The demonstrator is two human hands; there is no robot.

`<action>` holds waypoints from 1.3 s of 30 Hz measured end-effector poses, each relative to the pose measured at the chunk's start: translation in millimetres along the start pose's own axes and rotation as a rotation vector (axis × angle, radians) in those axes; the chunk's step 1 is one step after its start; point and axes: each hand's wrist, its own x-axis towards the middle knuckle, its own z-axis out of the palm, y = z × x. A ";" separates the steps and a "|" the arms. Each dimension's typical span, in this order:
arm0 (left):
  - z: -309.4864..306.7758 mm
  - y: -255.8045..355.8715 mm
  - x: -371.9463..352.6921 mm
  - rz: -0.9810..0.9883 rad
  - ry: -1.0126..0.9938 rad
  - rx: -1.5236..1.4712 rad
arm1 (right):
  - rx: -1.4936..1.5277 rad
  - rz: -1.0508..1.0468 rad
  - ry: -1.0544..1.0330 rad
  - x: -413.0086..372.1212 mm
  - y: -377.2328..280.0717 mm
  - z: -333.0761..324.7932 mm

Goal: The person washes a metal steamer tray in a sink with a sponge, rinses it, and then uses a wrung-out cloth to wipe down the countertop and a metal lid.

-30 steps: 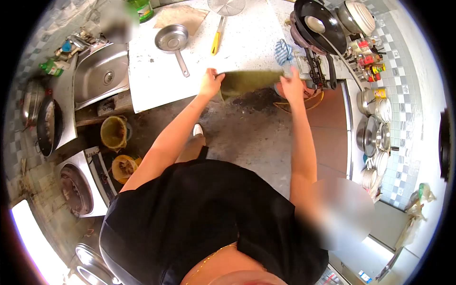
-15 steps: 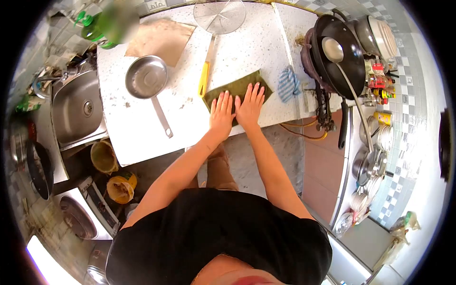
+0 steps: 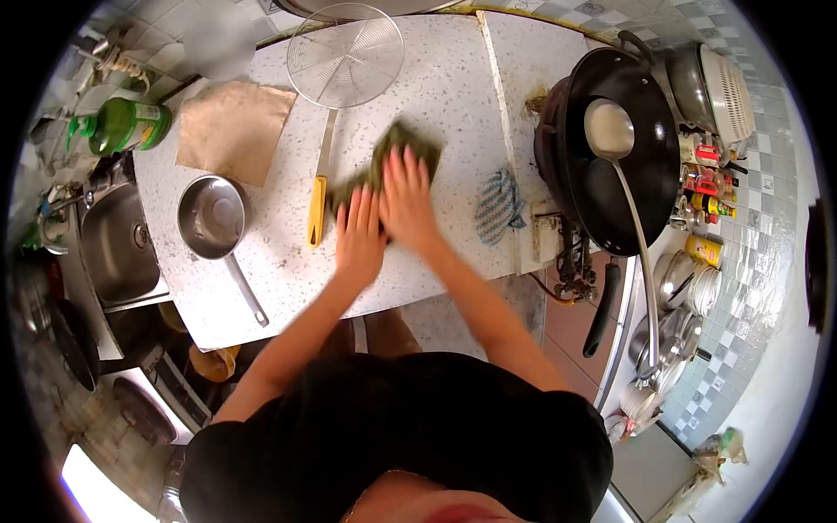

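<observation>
A dark green cloth [image 3: 403,137] lies on the speckled white counter, rumpled and slightly blurred. My left hand [image 3: 359,246] rests flat on its near left part, fingers stretched forward. Further forward, my right hand [image 3: 408,202] presses flat on the cloth's right part, fingers extended; both hands are open. Just left of the cloth is the yellow handle of a wire skimmer [image 3: 346,57]. A steel saucepan [image 3: 212,216] sits farther left on the counter. To the right lies a blue-and-white striped cloth [image 3: 497,209].
A black wok [image 3: 641,205] holding a long ladle [image 3: 609,131] stands at the right. At the left are a brown sheet [image 3: 234,131], a green pump bottle [image 3: 131,125] and a steel sink [image 3: 118,253]. Bowls and jars line the right wall.
The green cloth has gone from lying spread near the counter's front edge to rumpled and farther back. My right hand has moved ahead of my left. The whole view has shifted.
</observation>
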 end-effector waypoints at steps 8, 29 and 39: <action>-4.5 6.0 87.5 0.206 0.069 -0.011 | -0.047 0.488 0.176 62.2 81.8 -1.1; -47.7 -73.8 41.2 -0.406 0.375 -0.484 | -0.059 0.326 0.264 194.0 99.3 26.3; -136.4 -50.9 -67.9 -0.684 0.477 -0.675 | 0.167 -0.511 -0.029 177.2 -8.5 37.2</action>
